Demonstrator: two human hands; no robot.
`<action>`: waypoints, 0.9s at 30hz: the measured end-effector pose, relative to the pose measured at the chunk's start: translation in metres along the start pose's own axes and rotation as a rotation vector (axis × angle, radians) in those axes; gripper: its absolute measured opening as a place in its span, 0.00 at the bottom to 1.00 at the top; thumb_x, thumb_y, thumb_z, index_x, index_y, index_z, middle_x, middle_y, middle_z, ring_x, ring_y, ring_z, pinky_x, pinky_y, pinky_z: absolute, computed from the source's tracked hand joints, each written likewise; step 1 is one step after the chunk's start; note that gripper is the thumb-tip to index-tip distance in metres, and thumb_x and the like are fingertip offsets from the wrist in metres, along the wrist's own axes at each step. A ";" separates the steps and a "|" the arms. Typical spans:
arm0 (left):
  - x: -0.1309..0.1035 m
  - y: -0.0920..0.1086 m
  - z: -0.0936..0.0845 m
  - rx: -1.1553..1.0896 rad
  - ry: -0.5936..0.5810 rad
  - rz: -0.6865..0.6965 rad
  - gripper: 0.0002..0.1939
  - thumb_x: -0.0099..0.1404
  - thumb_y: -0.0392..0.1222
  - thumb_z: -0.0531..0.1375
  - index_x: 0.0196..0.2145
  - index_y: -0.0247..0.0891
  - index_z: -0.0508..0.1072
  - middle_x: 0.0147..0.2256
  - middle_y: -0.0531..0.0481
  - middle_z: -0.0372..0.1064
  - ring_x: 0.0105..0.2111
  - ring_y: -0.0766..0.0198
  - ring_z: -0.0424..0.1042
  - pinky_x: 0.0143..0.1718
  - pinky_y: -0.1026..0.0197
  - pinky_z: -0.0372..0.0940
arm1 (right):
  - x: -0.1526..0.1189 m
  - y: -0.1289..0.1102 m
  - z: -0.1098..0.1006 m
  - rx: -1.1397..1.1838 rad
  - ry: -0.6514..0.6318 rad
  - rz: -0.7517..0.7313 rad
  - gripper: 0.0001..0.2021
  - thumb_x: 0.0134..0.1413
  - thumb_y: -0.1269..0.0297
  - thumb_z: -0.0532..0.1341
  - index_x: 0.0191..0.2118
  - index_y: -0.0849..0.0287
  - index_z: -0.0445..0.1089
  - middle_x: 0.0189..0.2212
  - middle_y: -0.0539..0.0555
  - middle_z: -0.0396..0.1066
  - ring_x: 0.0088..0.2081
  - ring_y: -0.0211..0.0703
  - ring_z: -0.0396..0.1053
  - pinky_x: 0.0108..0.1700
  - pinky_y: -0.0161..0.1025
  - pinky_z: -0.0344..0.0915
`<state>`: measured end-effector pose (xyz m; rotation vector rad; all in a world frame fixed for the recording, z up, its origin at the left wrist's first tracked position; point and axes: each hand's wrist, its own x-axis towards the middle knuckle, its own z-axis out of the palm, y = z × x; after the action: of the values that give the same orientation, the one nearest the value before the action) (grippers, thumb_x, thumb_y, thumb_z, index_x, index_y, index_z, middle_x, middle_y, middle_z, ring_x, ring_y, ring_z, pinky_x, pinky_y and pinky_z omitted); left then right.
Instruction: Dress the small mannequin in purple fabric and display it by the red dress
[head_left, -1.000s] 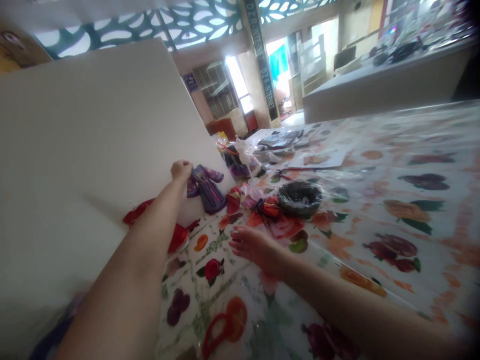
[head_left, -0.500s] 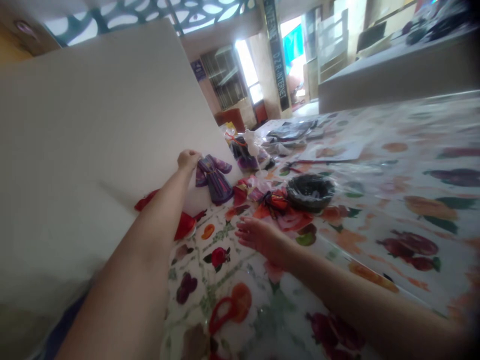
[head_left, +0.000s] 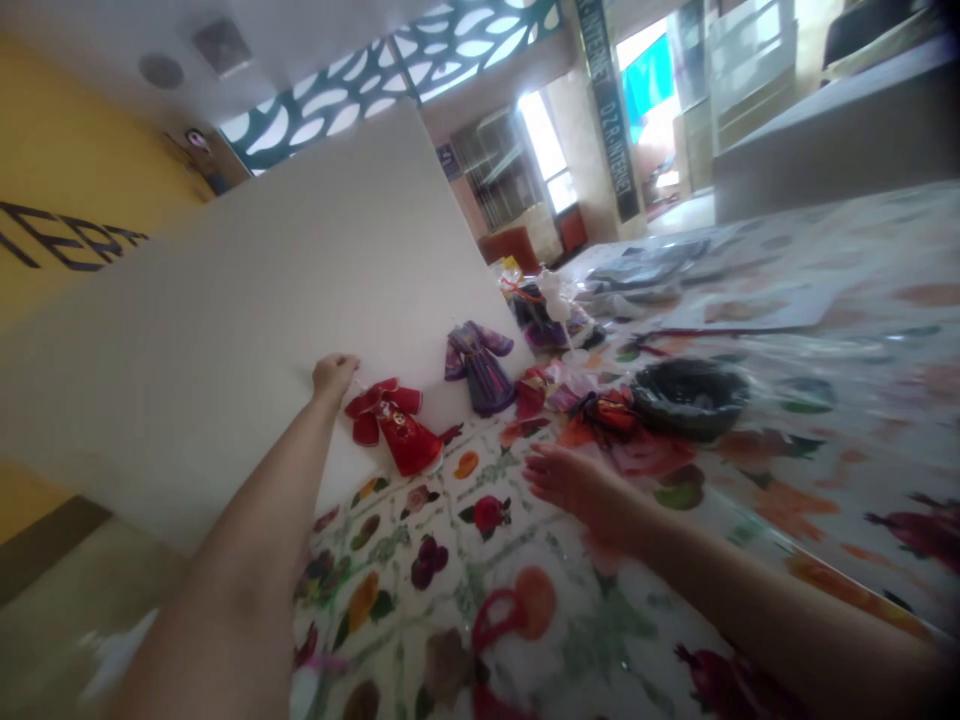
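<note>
At the top of a small red robe point(head_left: 397, 424), my left hand point(head_left: 335, 376) is closed in a pinch; what lies between the fingertips is too small to make out. The red robe stands against a large white board point(head_left: 330, 260). To its right a small purple robe point(head_left: 481, 370) also rests against the board, untouched. My right hand point(head_left: 574, 485) is held low over the fruit-patterned tablecloth point(head_left: 450, 590), fingers spread and holding nothing. Just beyond it lie red and orange cloth pieces point(head_left: 609, 412).
A black round item in clear plastic point(head_left: 690, 395) sits right of the cloth pieces. Wrapped items point(head_left: 540, 310) stand behind the purple robe. Papers and plastic point(head_left: 750, 305) lie further back. A red looped item point(head_left: 495, 618) is near the front.
My left hand has moved from the top of the purple robe to the red one, which now shows beside it. The view has swung left. My right hand keeps its open pose.
</note>
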<state>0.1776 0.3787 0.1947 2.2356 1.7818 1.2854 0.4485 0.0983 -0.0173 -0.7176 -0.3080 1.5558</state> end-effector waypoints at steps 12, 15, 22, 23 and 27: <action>-0.026 -0.025 -0.010 -0.098 -0.184 0.005 0.13 0.60 0.48 0.63 0.36 0.35 0.77 0.32 0.49 0.76 0.32 0.63 0.74 0.39 0.60 0.67 | 0.002 0.004 -0.008 -0.026 -0.050 -0.017 0.06 0.55 0.65 0.62 0.39 0.58 0.73 0.39 0.55 0.76 0.40 0.43 0.75 0.53 0.45 0.67; -0.025 -0.026 -0.004 -0.117 -0.185 0.010 0.13 0.54 0.47 0.64 0.34 0.36 0.78 0.31 0.48 0.77 0.31 0.62 0.74 0.36 0.63 0.66 | -0.002 0.002 -0.004 -0.031 -0.030 -0.024 0.07 0.52 0.63 0.64 0.38 0.56 0.73 0.39 0.55 0.76 0.40 0.44 0.75 0.52 0.45 0.68; -0.025 -0.027 0.004 -0.088 -0.101 -0.054 0.15 0.48 0.48 0.65 0.31 0.36 0.77 0.29 0.45 0.77 0.31 0.58 0.74 0.33 0.61 0.65 | -0.002 0.000 0.000 -0.010 -0.034 -0.020 0.06 0.50 0.64 0.66 0.35 0.58 0.74 0.38 0.56 0.76 0.39 0.44 0.74 0.52 0.46 0.68; -0.026 -0.027 0.004 -0.085 -0.094 -0.064 0.15 0.48 0.48 0.65 0.31 0.36 0.77 0.29 0.45 0.77 0.30 0.58 0.73 0.32 0.61 0.65 | -0.002 0.000 0.000 -0.009 -0.035 -0.016 0.06 0.49 0.63 0.66 0.35 0.58 0.74 0.38 0.56 0.75 0.39 0.44 0.74 0.52 0.46 0.68; -0.030 -0.028 0.005 -0.088 -0.082 -0.082 0.16 0.48 0.50 0.64 0.31 0.35 0.77 0.27 0.46 0.76 0.30 0.58 0.73 0.30 0.61 0.64 | -0.001 0.000 0.000 -0.010 -0.038 -0.010 0.06 0.48 0.64 0.67 0.34 0.58 0.74 0.37 0.56 0.75 0.38 0.44 0.74 0.52 0.47 0.67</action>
<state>0.1577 0.3659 0.1609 2.1135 1.7338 1.2138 0.4485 0.0971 -0.0168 -0.6942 -0.3468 1.5607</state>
